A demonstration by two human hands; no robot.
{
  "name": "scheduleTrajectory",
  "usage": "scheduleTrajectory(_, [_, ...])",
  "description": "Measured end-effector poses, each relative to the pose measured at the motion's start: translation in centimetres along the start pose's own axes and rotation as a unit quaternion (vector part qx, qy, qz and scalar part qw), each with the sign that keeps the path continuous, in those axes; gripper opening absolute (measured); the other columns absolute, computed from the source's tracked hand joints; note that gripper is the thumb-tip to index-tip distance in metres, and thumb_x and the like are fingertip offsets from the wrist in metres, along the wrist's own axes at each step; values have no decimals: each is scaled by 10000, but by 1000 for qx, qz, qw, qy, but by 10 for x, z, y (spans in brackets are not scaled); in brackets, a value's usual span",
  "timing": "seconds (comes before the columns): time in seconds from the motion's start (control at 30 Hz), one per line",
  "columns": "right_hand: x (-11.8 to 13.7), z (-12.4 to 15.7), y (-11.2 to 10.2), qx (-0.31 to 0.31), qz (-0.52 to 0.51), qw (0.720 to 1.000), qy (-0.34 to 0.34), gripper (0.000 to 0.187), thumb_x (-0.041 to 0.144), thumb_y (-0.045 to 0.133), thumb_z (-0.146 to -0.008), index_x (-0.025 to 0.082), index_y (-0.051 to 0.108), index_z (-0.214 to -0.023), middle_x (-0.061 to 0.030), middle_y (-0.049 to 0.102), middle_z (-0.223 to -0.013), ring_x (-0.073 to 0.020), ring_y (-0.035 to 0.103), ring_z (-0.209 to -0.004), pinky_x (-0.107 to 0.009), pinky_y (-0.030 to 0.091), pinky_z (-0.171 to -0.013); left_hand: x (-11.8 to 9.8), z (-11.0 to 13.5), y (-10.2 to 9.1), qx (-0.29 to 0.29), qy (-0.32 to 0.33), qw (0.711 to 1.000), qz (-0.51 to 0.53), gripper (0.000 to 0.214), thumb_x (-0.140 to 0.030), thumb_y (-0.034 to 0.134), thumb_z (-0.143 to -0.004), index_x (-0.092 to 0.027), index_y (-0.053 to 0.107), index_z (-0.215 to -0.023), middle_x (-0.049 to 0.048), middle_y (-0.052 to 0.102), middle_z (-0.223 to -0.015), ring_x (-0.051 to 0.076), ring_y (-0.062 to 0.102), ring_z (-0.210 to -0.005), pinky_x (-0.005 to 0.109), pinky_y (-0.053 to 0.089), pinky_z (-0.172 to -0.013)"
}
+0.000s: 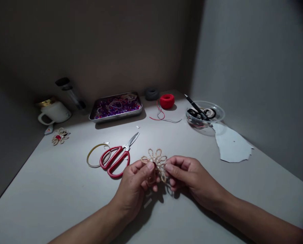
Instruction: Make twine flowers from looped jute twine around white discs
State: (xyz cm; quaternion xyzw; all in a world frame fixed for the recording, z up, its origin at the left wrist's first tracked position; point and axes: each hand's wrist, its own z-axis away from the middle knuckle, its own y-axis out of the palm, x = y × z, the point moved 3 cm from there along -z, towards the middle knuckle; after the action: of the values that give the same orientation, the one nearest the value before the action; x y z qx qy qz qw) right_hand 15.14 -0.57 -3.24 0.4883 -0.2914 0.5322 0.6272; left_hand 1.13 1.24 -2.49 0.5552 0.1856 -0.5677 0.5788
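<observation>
Between my two hands is a flower of looped beige twine [157, 156] with a dark red centre, held a little above the table. My left hand [139, 176] pinches it at the centre, thumb on top, and covers its lower left loops. With thumb and fingers closed, my right hand [183, 173] grips the loops on the flower's right side. Red-handled scissors [117, 157] lie left of my left hand, blades pointing away. Beside them rests a yellowish ring-shaped band [90, 154]. Another twine flower [61, 136] with a red centre lies at the far left.
At the back stand a metal tray [118, 117] of purple beads, a red thread spool [167, 101] and a grey spool [152, 94]. A clear bowl [219, 115] holding a black pen [196, 106], white cut sheet [231, 144], and white mug [56, 112] flank them.
</observation>
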Motion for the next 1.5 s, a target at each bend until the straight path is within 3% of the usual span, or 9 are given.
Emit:
scheduleTrajectory(0.17, [1, -1, 6, 12, 37, 999, 10, 242, 332, 710, -635, 128, 583, -660, 21, 564, -526, -71, 491, -449, -207, 421, -462, 2, 1, 0, 62, -43, 997, 11, 245, -327, 631, -730, -88, 585, -702, 35, 542, -582, 98, 497, -526, 178, 383, -449])
scheduleTrajectory(0.33, [7, 2, 1, -13, -22, 1000, -2, 176, 197, 660, -636, 145, 619, -799, -2, 593, -674, -104, 542, -573, -226, 467, -518, 0, 0, -1, 15, -30, 999, 18, 238, -323, 629, -745, -107, 561, -674, 25, 543, -584, 81, 471, -509, 166, 381, -436])
scheduleTrajectory(0.47, [8, 5, 2, 34, -44, 998, -15, 274, 221, 677, -656, 154, 596, -909, -26, 601, -764, -135, 564, -666, -232, 486, -521, -1, -1, 0, -17, -15, 1000, 19, 219, -303, 657, -727, -117, 557, -668, 3, 532, -569, 78, 469, -499, 169, 388, -433])
scheduleTrajectory(0.67, [1, 4, 4, 34, -19, 999, -2, 401, 269, 747, -634, 160, 513, -941, 3, 609, -690, -98, 551, -575, -216, 470, -525, 1, 0, -1, -3, -15, 1000, -1, 225, -308, 648, -738, -121, 550, -659, -10, 514, -553, 76, 458, -489, 182, 390, -452])
scheduleTrajectory(0.8, [-2, 3, 10, 87, -18, 996, 24, 339, 245, 707, -663, 160, 513, -927, -2, 619, -699, -96, 550, -533, -229, 462, -507, 1, 0, 0, 16, -29, 999, -4, 267, -338, 640, -728, -115, 539, -619, -6, 494, -532, 72, 433, -469, 177, 351, -430])
scheduleTrajectory(1.07, [4, 4, 6, 6, 163, 981, -106, 149, 96, 585, -693, 197, 574, -802, 19, 608, -702, -135, 564, -657, -234, 431, -601, 1, 0, 1, 20, -49, 998, -19, 309, -359, 645, -705, -135, 496, -555, -30, 433, -481, 60, 348, -421, 165, 286, -367])
scheduleTrajectory(1.17, [8, 5, 2, 22, 158, 982, -98, 252, 50, 554, -662, 189, 579, -870, -3, 592, -763, -152, 562, -726, -239, 434, -610, 1, 1, -1, 4, -37, 999, -36, 303, -349, 623, -725, -149, 477, -550, -36, 428, -474, 65, 352, -410, 173, 284, -364])
scheduleTrajectory(1.3, [12, 7, -2, 42, 25, 999, -10, 439, 171, 663, -639, 183, 509, -1049, -37, 578, -870, -169, 570, -768, -264, 474, -614, 2, 3, -1, 6, -40, 993, -107, 305, -336, 634, -721, -158, 458, -546, -54, 402, -460, 58, 341, -399, 173, 259, -367])
scheduleTrajectory(1.5, [9, 7, 1, 60, 14, 998, 21, 624, 281, 815, -533, 180, 488, -1054, 15, 560, -763, -129, 554, -659, -247, 481, -573, 2, 3, 0, 36, -62, 985, -159, 364, -447, 680, -660, -150, 496, -560, -55, 421, -432, 46, 322, -353, 169, 233, -330])
